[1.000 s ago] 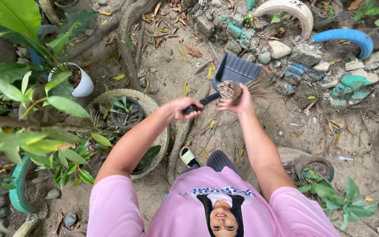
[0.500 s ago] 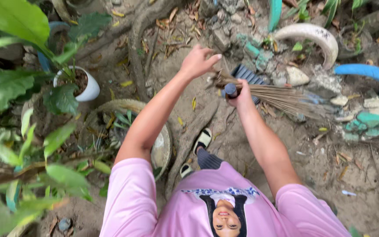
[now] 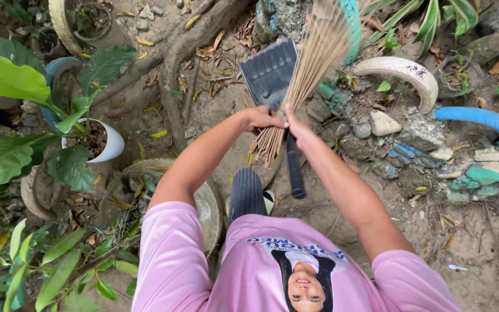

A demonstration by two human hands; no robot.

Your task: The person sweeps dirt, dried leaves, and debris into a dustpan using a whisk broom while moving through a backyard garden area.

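Observation:
My left hand (image 3: 263, 119) is closed around the butt end of a stick broom (image 3: 313, 58), a bundle of thin tan sticks that fans out away from me. My right hand (image 3: 297, 125) touches the left hand and grips the black handle of a dark grey dustpan (image 3: 270, 72). The pan lies under the broom's sticks, and its handle end (image 3: 295, 173) pokes out below my right hand towards my body. Both arms reach forward from pink sleeves over bare dirt.
Thick tree roots (image 3: 174, 58) and dry leaves lie ahead on the left. A white pot (image 3: 111, 144) with a leafy plant stands at left among big green leaves. Half-buried tyres, one white (image 3: 402, 69) and one blue (image 3: 483, 118), and painted stones (image 3: 475, 173) are at right. My dark-socked foot (image 3: 246, 190) is below.
My left hand, open and reaching forward half a second ago, has closed on the broom beside my right hand. Broom and dustpan have swung from sideways to pointing away from me.

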